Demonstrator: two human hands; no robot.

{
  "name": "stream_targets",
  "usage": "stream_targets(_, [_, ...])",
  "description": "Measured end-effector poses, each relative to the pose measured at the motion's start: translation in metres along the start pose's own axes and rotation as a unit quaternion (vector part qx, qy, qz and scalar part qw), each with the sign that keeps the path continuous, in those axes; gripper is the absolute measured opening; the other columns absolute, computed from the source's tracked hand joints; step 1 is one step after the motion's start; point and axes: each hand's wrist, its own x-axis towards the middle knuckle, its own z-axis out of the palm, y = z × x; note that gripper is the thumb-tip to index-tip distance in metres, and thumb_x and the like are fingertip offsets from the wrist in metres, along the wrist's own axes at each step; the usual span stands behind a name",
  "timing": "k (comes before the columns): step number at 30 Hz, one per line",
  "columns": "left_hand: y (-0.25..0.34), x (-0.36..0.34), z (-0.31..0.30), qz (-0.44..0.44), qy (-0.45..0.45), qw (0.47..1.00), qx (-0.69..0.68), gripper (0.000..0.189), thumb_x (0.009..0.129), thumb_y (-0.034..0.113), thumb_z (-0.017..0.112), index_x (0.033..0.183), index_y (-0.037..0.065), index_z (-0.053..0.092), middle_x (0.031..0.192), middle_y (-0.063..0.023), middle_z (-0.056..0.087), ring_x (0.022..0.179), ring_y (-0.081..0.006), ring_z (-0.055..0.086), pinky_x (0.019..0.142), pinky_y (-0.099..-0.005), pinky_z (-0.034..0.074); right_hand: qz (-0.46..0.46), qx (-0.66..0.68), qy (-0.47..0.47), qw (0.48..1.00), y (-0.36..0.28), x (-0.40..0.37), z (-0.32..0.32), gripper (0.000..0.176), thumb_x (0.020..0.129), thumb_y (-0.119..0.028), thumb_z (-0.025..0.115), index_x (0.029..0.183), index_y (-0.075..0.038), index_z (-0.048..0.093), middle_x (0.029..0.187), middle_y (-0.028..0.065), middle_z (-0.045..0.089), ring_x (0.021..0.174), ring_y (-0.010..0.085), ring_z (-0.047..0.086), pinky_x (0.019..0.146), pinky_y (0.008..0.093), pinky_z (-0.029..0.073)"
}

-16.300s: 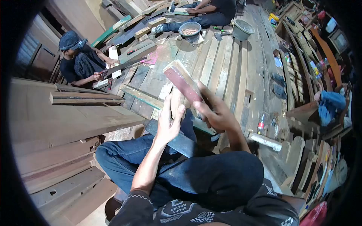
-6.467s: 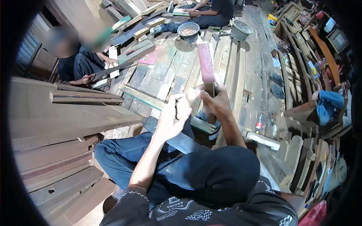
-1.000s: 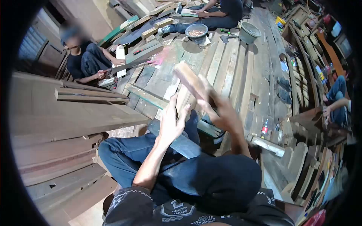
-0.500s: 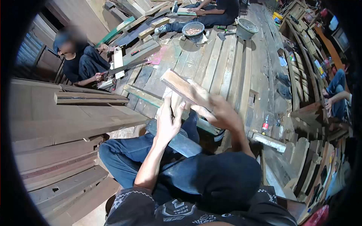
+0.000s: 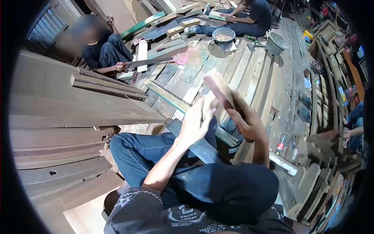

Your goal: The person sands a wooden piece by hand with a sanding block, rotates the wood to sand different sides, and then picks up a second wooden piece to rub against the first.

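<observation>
Plank floor (image 5: 249,78) fills the upper middle of my feed. It runs open toward the top right and is the widest free room beyond the hands. A stack of long boards (image 5: 58,113) walls off the left side, its near edge ending just beside the wearer's jeans-clad knee (image 5: 132,148). Cluttered shelving (image 5: 331,97) closes the right edge. Across the lap lies a dark board (image 5: 198,142), one end poking toward the centre of the frame. A co-worker (image 5: 105,50) sits at upper left with a saw (image 5: 150,62). A second co-worker (image 5: 249,15) sits at top centre near a basin (image 5: 223,36) and a bucket (image 5: 276,42), all well apart from the hands.

At centre frame, the right hand (image 5: 247,123) is clenched around the lower end of a wooden block (image 5: 218,89). The block slants up and to the left above the floor, with its reddish face turned to me. The left hand (image 5: 196,123) is released, fingers straight, and held just left of the block's lower half. Motion blur keeps me from telling whether its fingertips touch the wood.

Half a second earlier the block showed a broad pale face and reached further left; now it reads narrower and reddish. My view has also swung, lifting the sawing co-worker nearer the top left corner.
</observation>
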Motion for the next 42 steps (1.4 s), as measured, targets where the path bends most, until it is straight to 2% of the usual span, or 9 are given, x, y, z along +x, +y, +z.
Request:
stream_targets(3, [-0.005, 0.002, 0.002, 0.0, 0.044, 0.999, -0.025, 0.037, 0.094, 0.016, 0.06, 0.124, -0.003, 0.049, 0.098, -0.0266, 0.065, 0.091, -0.0421, 0.066, 0.075, -0.0411, 0.051, 0.023, 0.003, -0.026, 0.999, -0.009, -0.001, -0.001, 0.059, 0.094, -0.012, 0.061, 0.147, -0.005, 0.037, 0.12, 0.0225, 0.063, 0.107, 0.0231, 0.062, 0.095, 0.0322, 0.044])
stream_targets(7, [0.004, -0.004, 0.0, 0.026, -0.027, 0.998, 0.054, 0.04, 0.093, 0.017, 0.061, 0.123, -0.005, 0.047, 0.1, -0.0283, 0.064, 0.093, -0.044, 0.065, 0.076, -0.043, 0.051, -0.024, 0.035, 0.021, 0.999, -0.001, -0.001, 0.002, 0.059, 0.096, -0.017, 0.059, 0.15, -0.008, 0.036, 0.097, 0.008, 0.062, 0.075, 0.012, 0.052, 0.064, 0.026, 0.042])
stream_targets(9, [0.004, -0.003, -0.001, 0.022, -0.052, 0.998, 0.008, 0.045, 0.093, 0.021, 0.06, 0.126, -0.006, 0.046, 0.101, -0.0304, 0.06, 0.092, -0.0482, 0.061, 0.077, -0.0476, 0.05, 0.034, 0.067, 0.008, 0.997, -0.01, -0.004, -0.004, 0.058, 0.097, -0.02, 0.058, 0.15, -0.008, 0.036, 0.084, 0.0015, 0.06, 0.06, 0.007, 0.048, 0.049, 0.0225, 0.041])
stream_targets(13, [0.004, -0.002, -0.001, 0.02, -0.017, 1.0, 0.015, 0.042, 0.092, 0.018, 0.062, 0.124, -0.006, 0.048, 0.101, -0.029, 0.062, 0.094, -0.0437, 0.064, 0.078, -0.0434, 0.05, 0.052, 0.036, 0.016, 0.998, -0.006, -0.004, -0.003, 0.055, 0.096, -0.019, 0.061, 0.144, -0.002, 0.042, 0.083, 0.0078, 0.061, 0.072, 0.0137, 0.056, 0.068, 0.0292, 0.047])
stream_targets(24, [0.011, -0.007, 0.001, 0.017, -0.038, 0.998, 0.045, 0.041, 0.091, 0.017, 0.064, 0.123, -0.003, 0.049, 0.097, -0.0273, 0.063, 0.09, -0.0444, 0.063, 0.076, -0.0443, 0.051, 0.102, 0.069, 0.01, 0.992, -0.014, -0.007, -0.012, 0.052, 0.096, -0.022, 0.06, 0.144, -0.009, 0.045, 0.077, 0.0007, 0.056, 0.059, 0.0059, 0.045, 0.053, 0.0246, 0.039])
stream_targets(25, [0.014, -0.006, 0.0, 0.003, -0.044, 0.998, 0.054, 0.042, 0.091, 0.017, 0.064, 0.124, -0.003, 0.049, 0.098, -0.0275, 0.063, 0.091, -0.0445, 0.064, 0.076, -0.0443, 0.051, 0.123, 0.066, -0.011, 0.99, -0.014, -0.007, -0.015, 0.054, 0.096, -0.023, 0.06, 0.145, -0.007, 0.043, 0.09, 0.0064, 0.063, 0.069, 0.0106, 0.054, 0.065, 0.0271, 0.047])
stream_targets(30, [0.001, -0.005, 0.001, 0.024, 0.023, 0.999, 0.026, 0.047, 0.092, 0.017, 0.062, 0.13, -0.005, 0.045, 0.105, -0.0293, 0.062, 0.097, -0.0445, 0.063, 0.079, -0.044, 0.052, 0.038, 0.042, -0.012, 0.998, -0.005, -0.007, -0.009, 0.057, 0.095, -0.017, 0.061, 0.146, -0.003, 0.04, 0.121, 0.0157, 0.063, 0.097, 0.0187, 0.059, 0.091, 0.0321, 0.046])
stream_targets(37, [0.009, -0.009, 0.0, 0.048, -0.043, 0.998, 0.028, 0.048, 0.092, 0.023, 0.062, 0.129, -0.003, 0.047, 0.103, -0.0281, 0.061, 0.091, -0.0444, 0.063, 0.076, -0.0472, 0.053, 0.14, 0.081, 0.017, 0.987, -0.016, -0.009, -0.013, 0.053, 0.095, -0.02, 0.061, 0.143, -0.006, 0.045, 0.094, 0.0038, 0.063, 0.065, 0.0082, 0.053, 0.06, 0.0239, 0.045])
stream_targets(42, [0.006, -0.003, -0.002, -0.03, 0.066, 0.997, -0.029, 0.045, 0.093, 0.018, 0.062, 0.129, -0.005, 0.048, 0.103, -0.028, 0.063, 0.094, -0.0447, 0.063, 0.079, -0.0438, 0.051, 0.004, 0.056, -0.013, 0.998, 0.002, -0.005, -0.011, 0.058, 0.096, -0.022, 0.061, 0.145, -0.002, 0.041, 0.095, 0.0045, 0.064, 0.068, 0.0082, 0.054, 0.061, 0.0242, 0.046])
